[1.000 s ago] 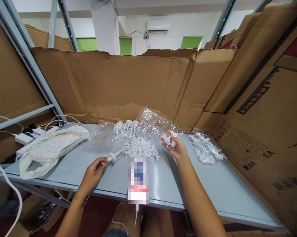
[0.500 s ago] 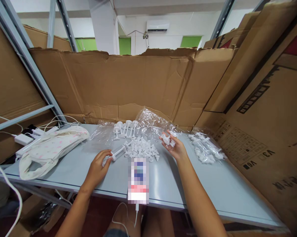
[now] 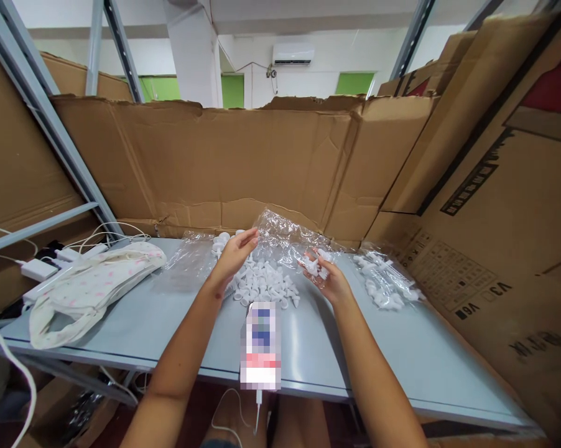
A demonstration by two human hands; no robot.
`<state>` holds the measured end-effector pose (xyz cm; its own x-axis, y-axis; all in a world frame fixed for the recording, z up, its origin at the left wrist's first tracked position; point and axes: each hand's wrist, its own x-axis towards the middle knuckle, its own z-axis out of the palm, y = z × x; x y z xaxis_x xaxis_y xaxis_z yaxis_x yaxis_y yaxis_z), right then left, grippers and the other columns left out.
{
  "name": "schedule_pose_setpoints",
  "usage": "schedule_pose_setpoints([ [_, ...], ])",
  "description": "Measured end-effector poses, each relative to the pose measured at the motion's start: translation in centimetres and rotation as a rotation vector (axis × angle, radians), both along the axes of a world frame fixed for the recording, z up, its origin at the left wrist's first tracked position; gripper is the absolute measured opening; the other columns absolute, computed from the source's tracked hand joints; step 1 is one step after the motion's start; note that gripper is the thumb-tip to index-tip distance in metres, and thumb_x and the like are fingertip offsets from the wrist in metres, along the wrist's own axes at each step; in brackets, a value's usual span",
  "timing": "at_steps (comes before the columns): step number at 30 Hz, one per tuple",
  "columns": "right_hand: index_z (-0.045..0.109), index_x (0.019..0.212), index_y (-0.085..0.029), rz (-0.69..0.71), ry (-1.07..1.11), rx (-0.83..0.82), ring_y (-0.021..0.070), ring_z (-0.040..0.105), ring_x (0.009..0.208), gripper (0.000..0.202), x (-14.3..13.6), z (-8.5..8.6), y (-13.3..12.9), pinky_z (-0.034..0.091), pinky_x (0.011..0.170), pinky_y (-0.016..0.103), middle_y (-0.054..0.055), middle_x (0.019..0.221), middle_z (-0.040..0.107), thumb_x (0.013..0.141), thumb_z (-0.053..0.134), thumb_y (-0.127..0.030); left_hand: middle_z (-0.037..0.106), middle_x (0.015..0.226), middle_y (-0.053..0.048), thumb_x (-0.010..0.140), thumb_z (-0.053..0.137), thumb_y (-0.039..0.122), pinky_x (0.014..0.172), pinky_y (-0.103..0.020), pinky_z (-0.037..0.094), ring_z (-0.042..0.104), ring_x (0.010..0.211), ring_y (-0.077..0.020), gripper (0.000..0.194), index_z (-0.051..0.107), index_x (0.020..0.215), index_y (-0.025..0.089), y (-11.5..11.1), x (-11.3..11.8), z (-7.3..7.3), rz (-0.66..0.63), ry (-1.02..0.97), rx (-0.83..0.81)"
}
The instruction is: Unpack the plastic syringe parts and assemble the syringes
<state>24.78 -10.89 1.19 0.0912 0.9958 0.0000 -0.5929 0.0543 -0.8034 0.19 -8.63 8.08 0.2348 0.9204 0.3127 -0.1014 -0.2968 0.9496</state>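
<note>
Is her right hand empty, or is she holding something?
Holding something: the right hand is palm-up, with small white plastic parts resting on it.

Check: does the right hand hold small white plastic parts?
Yes, the right hand lies palm up with small white plastic parts in its fingers.

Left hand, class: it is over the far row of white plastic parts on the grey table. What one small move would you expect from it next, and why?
Probably a short dip to pinch one upright stemmed part. The left hand is stretched over that row with fingers extended and nothing visibly held, while the right hand cups a few white parts, palm up. The loose pile lies between them.
</note>
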Motion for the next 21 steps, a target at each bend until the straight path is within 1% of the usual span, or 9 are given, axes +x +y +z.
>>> schedule_pose_setpoints([
  [3, 0.061, 0.103, -0.026, -0.004, -0.057, 0.02, 0.0214, 0.069, 0.083, 0.031, 0.1, -0.2, 0.0, 0.059, 0.067, 0.033, 0.002, 0.098, 0.071, 0.072, 0.067, -0.024, 0.055, 0.126, -0.014, 0.077, 0.061, 0.039, 0.099, -0.039, 0.038, 0.049, 0.118, -0.0257, 0.055, 0.051, 0.125, 0.014, 2.0, 0.7, -0.5, -0.038, 0.063, -0.074],
  [7, 0.06, 0.104, -0.026, 0.004, -0.141, 0.025, 0.0212, 0.069, 0.085, 0.034, 0.1, -0.4, 0.1, 0.059, 0.07, 0.033, 0.001, 0.101, 0.071, 0.072, 0.068, -0.027, 0.056, 0.122, -0.014, 0.077, 0.06, 0.041, 0.093, -0.038, 0.041, 0.053, 0.11, -0.0252, 0.057, 0.049, 0.126, 0.013, 3.4, 0.8, -2.0, -0.002, 0.155, -0.129],
  [9, 0.06, 0.105, -0.027, 0.023, -0.163, 0.032, 0.0215, 0.069, 0.086, 0.035, 0.0, -0.5, 0.1, 0.058, 0.069, 0.033, 0.001, 0.101, 0.07, 0.071, 0.069, -0.027, 0.054, 0.124, -0.015, 0.077, 0.06, 0.039, 0.091, -0.037, 0.041, 0.054, 0.108, -0.0246, 0.055, 0.05, 0.124, 0.013, 3.6, 0.4, -2.8, 0.059, 0.179, -0.126],
  [11, 0.06, 0.105, -0.026, 0.038, -0.166, 0.033, 0.0222, 0.069, 0.087, 0.037, -0.1, -0.7, 0.2, 0.058, 0.068, 0.032, 0.003, 0.101, 0.07, 0.07, 0.07, -0.027, 0.051, 0.127, -0.014, 0.076, 0.061, 0.037, 0.091, -0.034, 0.04, 0.052, 0.11, -0.0242, 0.052, 0.052, 0.121, 0.014, 3.6, 0.0, -3.5, 0.154, 0.18, -0.105],
  [13, 0.06, 0.106, -0.025, 0.055, -0.155, 0.029, 0.023, 0.069, 0.088, 0.038, -0.2, -0.8, 0.2, 0.058, 0.066, 0.032, 0.004, 0.102, 0.07, 0.07, 0.071, -0.027, 0.052, 0.125, -0.014, 0.074, 0.062, 0.035, 0.091, -0.032, 0.039, 0.05, 0.111, -0.0235, 0.05, 0.053, 0.119, 0.014, 3.5, -0.6, -4.0, 0.217, 0.163, -0.095],
  [16, 0.059, 0.107, -0.025, 0.078, -0.148, 0.035, 0.0237, 0.068, 0.089, 0.039, -0.3, -0.9, 0.2, 0.058, 0.065, 0.032, 0.005, 0.102, 0.07, 0.07, 0.071, -0.026, 0.061, 0.107, -0.011, 0.072, 0.063, 0.036, 0.088, -0.032, 0.039, 0.055, 0.099, -0.0212, 0.051, 0.054, 0.118, 0.014, 3.4, -1.1, -4.4, 0.185, 0.153, -0.131],
  [18, 0.059, 0.106, -0.026, 0.086, -0.161, 0.036, 0.0234, 0.068, 0.089, 0.038, -0.3, -0.8, 0.1, 0.058, 0.065, 0.032, 0.003, 0.102, 0.07, 0.07, 0.07, -0.026, 0.063, 0.093, -0.008, 0.071, 0.064, 0.037, 0.084, -0.032, 0.04, 0.057, 0.088, -0.0196, 0.046, 0.058, 0.11, 0.014, 3.4, -1.3, -4.5, 0.132, 0.18, -0.145],
  [20, 0.06, 0.106, -0.026, 0.094, -0.174, 0.033, 0.023, 0.068, 0.089, 0.036, -0.4, -0.5, -0.1, 0.058, 0.067, 0.031, 0.003, 0.102, 0.07, 0.071, 0.07, -0.025, 0.063, 0.083, -0.006, 0.07, 0.064, 0.039, 0.08, -0.032, 0.04, 0.056, 0.081, -0.0185, 0.034, 0.063, 0.092, 0.013, 3.5, -1.3, -4.5, 0.094, 0.219, -0.109],
  [21, 0.06, 0.105, -0.026, 0.096, -0.176, 0.031, 0.0228, 0.068, 0.089, 0.036, -0.4, -0.4, -0.2, 0.058, 0.067, 0.031, 0.003, 0.101, 0.071, 0.071, 0.07, -0.024, 0.062, 0.079, -0.005, 0.069, 0.064, 0.039, 0.078, -0.031, 0.04, 0.056, 0.078, -0.0181, 0.029, 0.064, 0.082, 0.013, 3.5, -1.2, -4.4, 0.09, 0.24, -0.073],
])
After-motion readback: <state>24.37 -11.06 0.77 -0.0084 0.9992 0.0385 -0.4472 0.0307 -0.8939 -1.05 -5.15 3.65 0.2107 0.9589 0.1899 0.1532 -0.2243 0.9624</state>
